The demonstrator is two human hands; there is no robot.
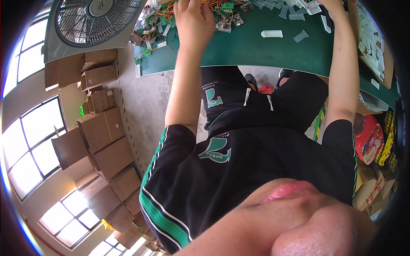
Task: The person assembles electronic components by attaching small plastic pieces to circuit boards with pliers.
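Note:
My left hand (193, 16) reaches into a pile of small green circuit boards with orange and red wires (224, 13) at the far left of the table. Its fingers are bent down among the wires, and the upper edge cuts off the tips, so what they grip cannot be made out. At the far right, my right hand (332, 6) is mostly cut off by the upper edge. Just left of it lies a white plastic piece (314, 10); whether the fingers touch it is unclear. A white strip-shaped case (272, 33) and a clear plastic piece (301, 36) lie between my arms.
The green table (239, 51) curves across the top. A cardboard box (386, 68) of white plastic pieces (372, 47) stands at the right. A grey fan (94, 25) is at the far left, with stacked cartons (106, 128) below. A red container (368, 138) sits at the right.

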